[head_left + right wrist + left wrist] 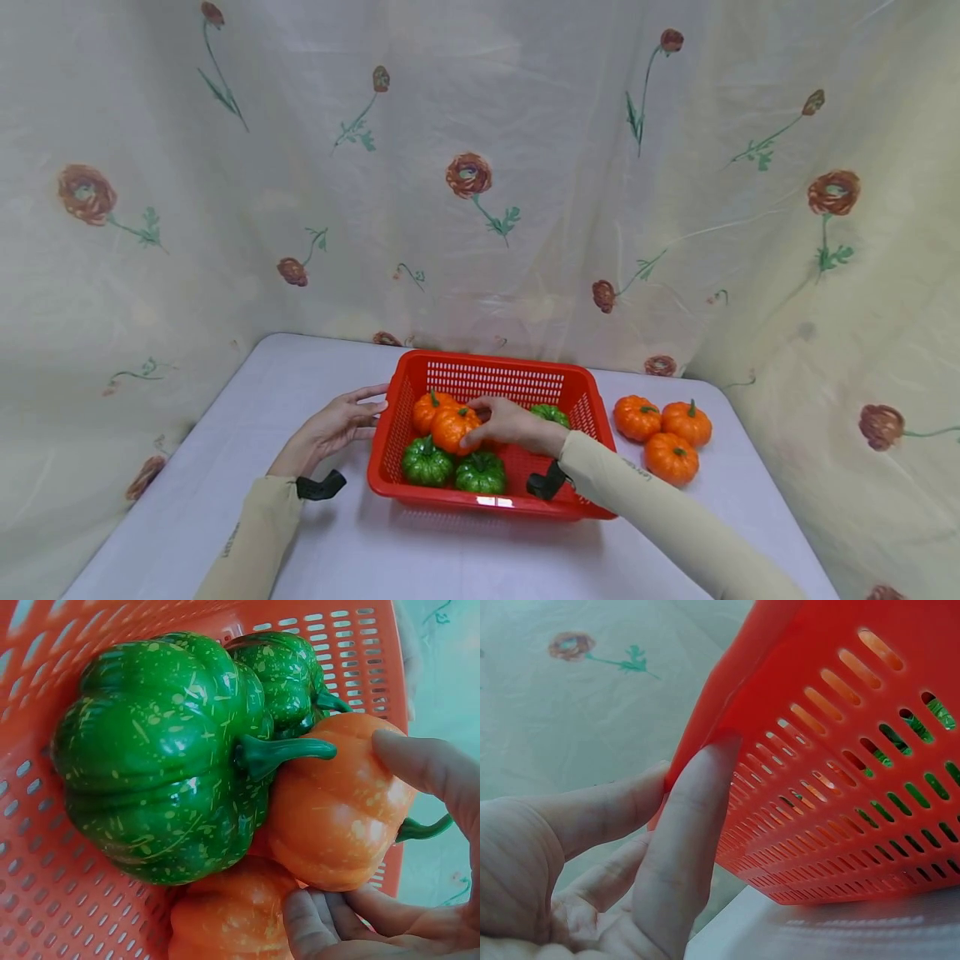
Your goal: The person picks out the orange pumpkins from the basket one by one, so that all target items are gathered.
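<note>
The red basket [487, 433] sits mid-table in front of me, its left wall steadied by my left hand [333, 427]; those fingers [686, 847] lie straight and together, flat on the slotted plastic, pressing and not gripping. Inside the basket, my right hand [513, 423] is curled round the orange pumpkin [453, 427], thumb on one side, fingertips [315, 926] under the other; it rests on top of the other pumpkins, touching a green pumpkin [426, 463] and a second green pumpkin [480, 473] by the near wall.

The risk, as I judge it: the pile is rounded and loose, so this pumpkin could roll off its neighbours; the skin looks glossy, so my pinch could slip; and a flat palm alone may let the light basket slide or tip.

Head view gives the layout: a further orange one [429, 408] behind, a third green one [551, 414] at the far right, three orange pumpkins [663, 433] waiting outside on the table [225, 467]. Only the right wrist view shows the curved stems [281, 752] and how tightly the fruit crowd together; only the left wrist view shows my fingertips meeting the basket's corner.
</note>
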`<state>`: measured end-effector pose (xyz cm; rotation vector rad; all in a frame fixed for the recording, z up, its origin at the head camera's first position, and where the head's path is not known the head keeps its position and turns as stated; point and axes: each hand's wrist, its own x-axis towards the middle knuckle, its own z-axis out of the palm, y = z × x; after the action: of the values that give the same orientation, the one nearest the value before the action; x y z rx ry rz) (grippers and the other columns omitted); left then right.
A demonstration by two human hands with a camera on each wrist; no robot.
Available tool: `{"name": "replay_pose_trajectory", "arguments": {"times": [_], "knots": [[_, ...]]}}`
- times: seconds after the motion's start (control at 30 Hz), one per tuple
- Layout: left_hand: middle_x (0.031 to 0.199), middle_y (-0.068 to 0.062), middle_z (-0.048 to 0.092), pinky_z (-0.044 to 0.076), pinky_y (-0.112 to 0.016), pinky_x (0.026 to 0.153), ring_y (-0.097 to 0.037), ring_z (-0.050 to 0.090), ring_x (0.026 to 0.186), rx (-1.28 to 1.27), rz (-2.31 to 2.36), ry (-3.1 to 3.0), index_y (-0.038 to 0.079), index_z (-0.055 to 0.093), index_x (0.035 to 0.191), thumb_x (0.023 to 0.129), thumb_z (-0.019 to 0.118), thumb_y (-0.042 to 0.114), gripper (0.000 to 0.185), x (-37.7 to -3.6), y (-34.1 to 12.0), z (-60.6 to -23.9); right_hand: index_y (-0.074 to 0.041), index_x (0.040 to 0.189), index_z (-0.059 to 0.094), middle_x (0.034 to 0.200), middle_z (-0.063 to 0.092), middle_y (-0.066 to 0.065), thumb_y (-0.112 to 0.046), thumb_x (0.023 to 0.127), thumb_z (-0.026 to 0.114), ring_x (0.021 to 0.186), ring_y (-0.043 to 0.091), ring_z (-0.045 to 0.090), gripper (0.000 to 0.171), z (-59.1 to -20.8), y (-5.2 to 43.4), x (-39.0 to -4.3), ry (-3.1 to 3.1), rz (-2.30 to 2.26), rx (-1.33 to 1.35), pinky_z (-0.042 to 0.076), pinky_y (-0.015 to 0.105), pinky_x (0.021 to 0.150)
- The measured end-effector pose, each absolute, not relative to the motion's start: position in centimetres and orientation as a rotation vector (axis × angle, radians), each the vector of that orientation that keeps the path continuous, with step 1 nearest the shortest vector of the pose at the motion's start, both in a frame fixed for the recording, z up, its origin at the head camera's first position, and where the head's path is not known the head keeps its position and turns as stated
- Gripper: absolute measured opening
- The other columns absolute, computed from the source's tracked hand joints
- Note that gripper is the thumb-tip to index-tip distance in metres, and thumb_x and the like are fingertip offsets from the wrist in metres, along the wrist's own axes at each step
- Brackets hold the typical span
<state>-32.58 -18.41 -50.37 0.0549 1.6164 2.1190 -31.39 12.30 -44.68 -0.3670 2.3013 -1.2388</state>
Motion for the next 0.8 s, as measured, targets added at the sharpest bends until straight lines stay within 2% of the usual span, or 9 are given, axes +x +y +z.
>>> {"name": "replay_pose_trajectory", "arguments": {"times": [0.37,0.67,0.8], "knots": [[0.118,-0.006,0.062,0.06,-0.031,0.076,-0.015,0.067,0.086,0.011,2.126,1.603,0.01,0.032,0.15,0.096,0.058,0.012,0.06,-32.6,-18.4,-50.3,-0.006,0.132,0.055,0.134,0.056,0.009,-0.021,0.076,0.08,0.117,0.021,0.056,0.063,-44.4,13.3,-31.2,2.277,-1.337,-0.342,0.05,0.036,0.099],[0.111,-0.006,0.065,0.061,-0.031,0.075,-0.016,0.067,0.087,-0.032,2.118,1.615,0.011,0.032,0.15,0.095,0.061,0.014,0.062,-32.6,-18.3,-50.2,-0.006,0.134,0.053,0.128,0.061,0.008,-0.022,0.077,0.079,0.109,0.018,0.059,0.065,-43.5,15.6,-31.1,2.244,-1.408,-0.342,0.05,0.033,0.1],[0.112,-0.006,0.065,0.061,-0.031,0.076,-0.017,0.067,0.088,-0.045,2.111,1.622,0.012,0.032,0.15,0.095,0.061,0.014,0.062,-32.6,-18.3,-50.1,-0.007,0.134,0.053,0.127,0.06,0.008,-0.021,0.079,0.077,0.108,0.019,0.058,0.062,-42.7,17.1,-31.0,2.236,-1.426,-0.31,0.048,0.039,0.103]]}}
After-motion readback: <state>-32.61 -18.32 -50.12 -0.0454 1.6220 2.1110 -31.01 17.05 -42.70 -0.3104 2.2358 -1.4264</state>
